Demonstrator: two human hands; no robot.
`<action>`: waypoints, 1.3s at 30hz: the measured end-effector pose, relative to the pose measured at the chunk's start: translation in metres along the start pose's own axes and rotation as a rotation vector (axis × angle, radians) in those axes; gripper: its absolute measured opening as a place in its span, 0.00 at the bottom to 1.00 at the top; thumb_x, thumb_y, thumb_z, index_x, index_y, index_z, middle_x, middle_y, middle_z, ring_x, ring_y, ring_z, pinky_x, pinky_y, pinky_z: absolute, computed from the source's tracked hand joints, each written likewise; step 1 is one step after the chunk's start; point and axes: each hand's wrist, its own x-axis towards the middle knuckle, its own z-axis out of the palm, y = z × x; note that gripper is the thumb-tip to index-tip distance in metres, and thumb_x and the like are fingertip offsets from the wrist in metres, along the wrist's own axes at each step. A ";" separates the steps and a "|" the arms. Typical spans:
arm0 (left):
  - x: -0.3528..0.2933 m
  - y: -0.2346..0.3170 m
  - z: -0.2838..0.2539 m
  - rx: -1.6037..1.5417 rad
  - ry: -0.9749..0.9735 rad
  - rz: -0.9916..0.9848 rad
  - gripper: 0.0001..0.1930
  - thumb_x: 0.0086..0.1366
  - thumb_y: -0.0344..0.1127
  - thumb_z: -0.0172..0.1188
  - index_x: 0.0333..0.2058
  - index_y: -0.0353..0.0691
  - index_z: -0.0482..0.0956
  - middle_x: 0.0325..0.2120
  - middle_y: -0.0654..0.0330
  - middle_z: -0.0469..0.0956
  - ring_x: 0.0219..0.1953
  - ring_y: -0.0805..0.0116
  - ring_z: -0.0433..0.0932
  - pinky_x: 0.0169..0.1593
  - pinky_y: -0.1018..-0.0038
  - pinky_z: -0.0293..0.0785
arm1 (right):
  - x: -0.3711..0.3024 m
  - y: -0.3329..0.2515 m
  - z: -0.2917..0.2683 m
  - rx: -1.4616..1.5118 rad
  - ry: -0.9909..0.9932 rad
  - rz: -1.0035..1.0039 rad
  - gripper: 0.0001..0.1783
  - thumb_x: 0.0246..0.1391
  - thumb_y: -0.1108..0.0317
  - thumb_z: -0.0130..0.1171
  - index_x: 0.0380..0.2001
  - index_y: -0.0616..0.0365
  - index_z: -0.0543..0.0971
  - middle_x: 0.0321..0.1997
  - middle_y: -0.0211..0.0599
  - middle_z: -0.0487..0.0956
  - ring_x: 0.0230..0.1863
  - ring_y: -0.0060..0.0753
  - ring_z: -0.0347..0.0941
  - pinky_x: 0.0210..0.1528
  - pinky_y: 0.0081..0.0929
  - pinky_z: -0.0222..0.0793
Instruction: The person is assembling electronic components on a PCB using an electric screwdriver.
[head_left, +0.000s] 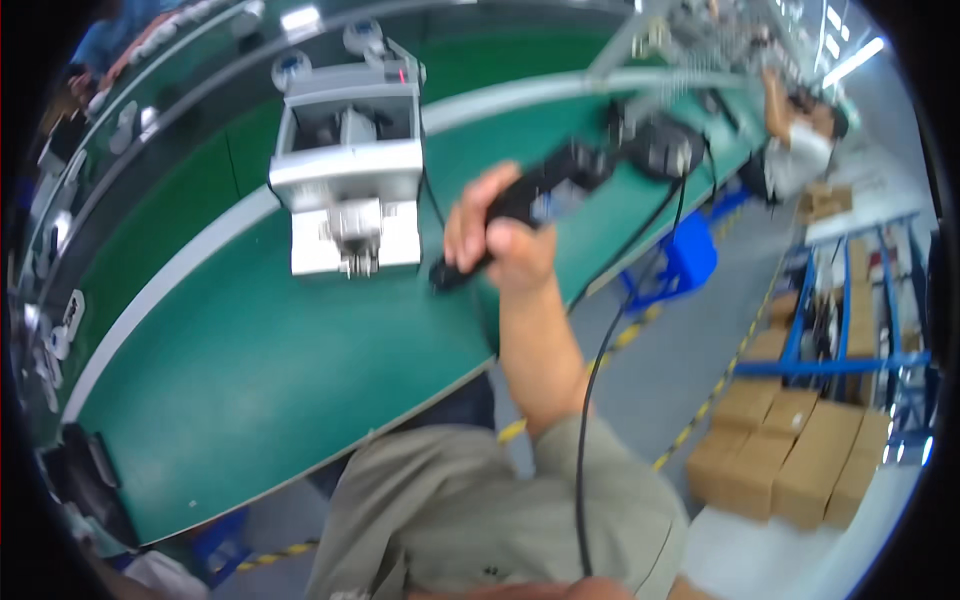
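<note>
My right hand, blurred by motion, is raised over the green workbench with its fingers wrapped round a long black handheld device. The device slants up to the right, and its kind is unclear. One rounded end pokes out below my fingers; the far end reaches toward a round black object. Whether those two are joined cannot be made out. Left of my hand, apart from it, a white and grey machine with an open-topped compartment stands on the bench. My left hand is out of view.
Black cables hang down near my right arm. A blue plastic stool stands beyond the bench edge. Cardboard boxes and a blue rack are on the right. Another person works at the far right.
</note>
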 end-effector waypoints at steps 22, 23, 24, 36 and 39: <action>0.124 -0.193 -0.010 -0.131 -0.189 0.057 0.12 0.66 0.35 0.52 0.44 0.35 0.74 0.41 0.52 0.77 0.41 0.62 0.76 0.45 0.67 0.76 | 0.087 0.129 0.041 -0.157 -0.059 0.074 0.20 0.52 0.64 0.62 0.46 0.59 0.71 0.20 0.33 0.74 0.19 0.27 0.71 0.24 0.22 0.69; 0.125 -0.195 -0.007 -0.136 -0.197 0.059 0.12 0.65 0.35 0.53 0.44 0.35 0.74 0.41 0.53 0.77 0.41 0.62 0.76 0.45 0.67 0.75 | 0.088 0.129 0.041 -0.159 -0.060 0.075 0.20 0.52 0.64 0.62 0.46 0.59 0.71 0.20 0.33 0.74 0.19 0.27 0.71 0.24 0.22 0.69; 0.125 -0.197 -0.004 -0.140 -0.205 0.061 0.12 0.65 0.35 0.53 0.44 0.35 0.75 0.41 0.53 0.77 0.41 0.62 0.76 0.44 0.67 0.75 | 0.088 0.129 0.041 -0.162 -0.060 0.076 0.20 0.52 0.64 0.62 0.46 0.59 0.71 0.20 0.33 0.74 0.19 0.27 0.71 0.25 0.22 0.69; 0.135 -0.249 0.042 -0.162 -0.297 0.065 0.11 0.62 0.35 0.56 0.41 0.37 0.76 0.40 0.55 0.78 0.40 0.60 0.76 0.44 0.66 0.74 | 0.087 0.127 0.039 -0.148 -0.051 0.099 0.20 0.53 0.62 0.61 0.46 0.58 0.70 0.21 0.31 0.73 0.19 0.25 0.70 0.26 0.22 0.69; 0.143 -0.270 0.052 -0.170 -0.325 0.086 0.11 0.61 0.35 0.56 0.41 0.37 0.76 0.40 0.55 0.78 0.40 0.60 0.76 0.43 0.65 0.74 | 0.086 0.128 0.043 -0.138 0.002 0.093 0.21 0.51 0.63 0.64 0.45 0.61 0.71 0.20 0.33 0.74 0.18 0.26 0.70 0.24 0.21 0.69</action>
